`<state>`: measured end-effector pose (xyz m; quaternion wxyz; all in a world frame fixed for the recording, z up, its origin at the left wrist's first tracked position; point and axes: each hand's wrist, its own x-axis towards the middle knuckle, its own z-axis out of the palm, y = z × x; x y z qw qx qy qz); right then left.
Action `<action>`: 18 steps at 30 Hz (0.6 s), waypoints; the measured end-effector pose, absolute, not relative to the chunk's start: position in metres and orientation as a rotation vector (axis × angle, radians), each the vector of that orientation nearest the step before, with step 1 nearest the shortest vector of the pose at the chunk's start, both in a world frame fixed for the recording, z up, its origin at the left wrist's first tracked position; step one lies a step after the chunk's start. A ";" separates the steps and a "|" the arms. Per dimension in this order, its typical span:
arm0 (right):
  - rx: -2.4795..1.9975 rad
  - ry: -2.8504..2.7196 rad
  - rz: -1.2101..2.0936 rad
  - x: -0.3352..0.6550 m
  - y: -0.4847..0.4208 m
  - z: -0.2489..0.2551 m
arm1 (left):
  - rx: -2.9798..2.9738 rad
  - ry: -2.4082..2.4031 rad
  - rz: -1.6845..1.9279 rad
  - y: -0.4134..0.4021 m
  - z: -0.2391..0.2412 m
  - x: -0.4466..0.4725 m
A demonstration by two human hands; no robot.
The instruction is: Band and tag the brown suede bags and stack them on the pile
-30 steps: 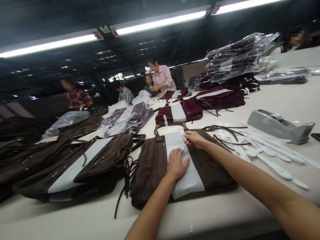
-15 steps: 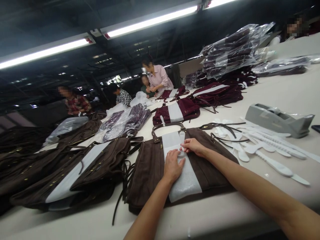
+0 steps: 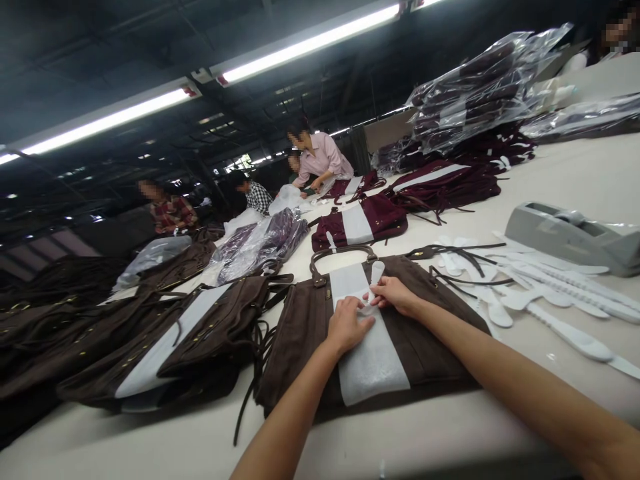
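Note:
A dark brown handbag (image 3: 300, 333) lies in front of me with a band of white wrapping paper (image 3: 375, 367) down its middle. My right hand (image 3: 395, 295) is closed on a white ribbed strip (image 3: 377, 272), its rounded, paddle-like end sticking up above the fingers. Just beside it, my left hand (image 3: 349, 325) rests on the paper, fingers curled and fingertips meeting the lower end of that strip. The fingers hide this lower end in part. Behind the hands the bag's handle (image 3: 345, 249) arches up, a white ribbed piece (image 3: 331, 241) against it.
Loose white strips (image 3: 575, 333) lie to the right, beside a grey tape dispenser (image 3: 565, 233). Another wrapped brown bag (image 3: 210, 340) lies at left. Farther back are a maroon bag (image 3: 390, 217), plastic-covered bags (image 3: 270, 240), a plastic-wrapped stack (image 3: 465, 100) and several people.
The strip's rounded end has tipped to the right and stands more clear of the bag. Both hands stay close together over the paper. The view has shifted slightly.

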<state>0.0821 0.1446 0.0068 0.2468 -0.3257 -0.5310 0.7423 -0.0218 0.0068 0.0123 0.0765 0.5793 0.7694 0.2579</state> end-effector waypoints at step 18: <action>-0.864 -1.632 1.051 0.115 0.150 0.034 | 1.720 2.347 0.962 0.004 0.000 -0.022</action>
